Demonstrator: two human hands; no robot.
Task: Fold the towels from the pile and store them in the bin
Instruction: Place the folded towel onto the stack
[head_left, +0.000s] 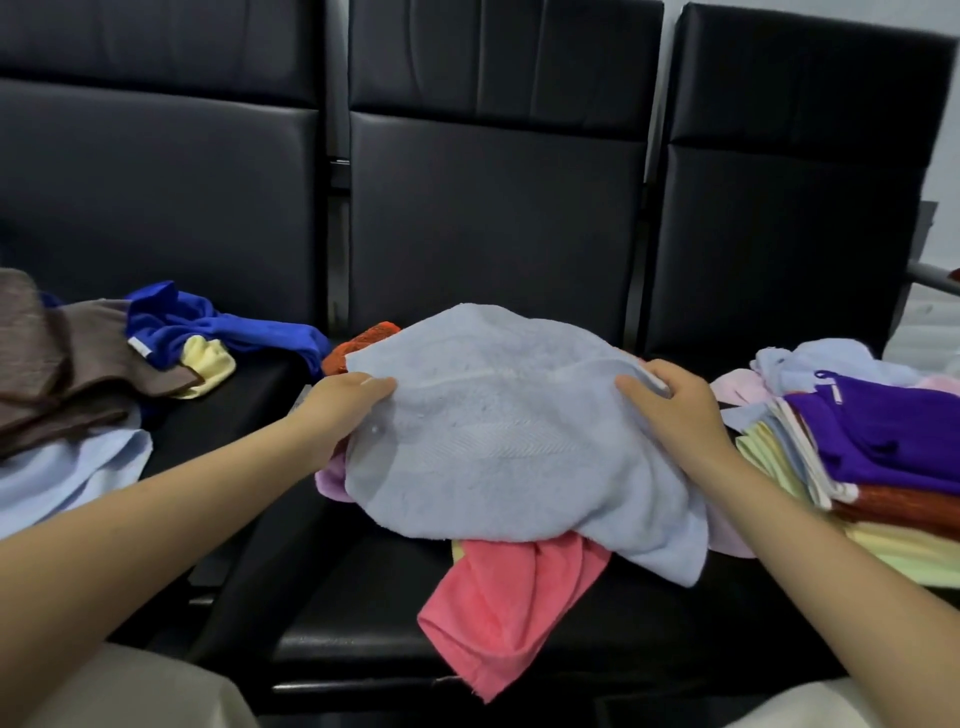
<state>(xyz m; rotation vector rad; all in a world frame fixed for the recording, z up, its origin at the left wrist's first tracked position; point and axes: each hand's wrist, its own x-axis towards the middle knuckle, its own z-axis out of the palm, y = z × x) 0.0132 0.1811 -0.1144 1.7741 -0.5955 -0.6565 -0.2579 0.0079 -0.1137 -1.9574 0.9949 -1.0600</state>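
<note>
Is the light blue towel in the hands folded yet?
Not folded: the light blue towel drapes rumpled over the pile, left hand and right hand gripping its edges.

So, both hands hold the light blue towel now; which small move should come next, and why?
Probably lift the light blue towel clear and spread it flat. The left hand and right hand grip its opposite edges, but it lies crumpled over the pink towel.
</note>
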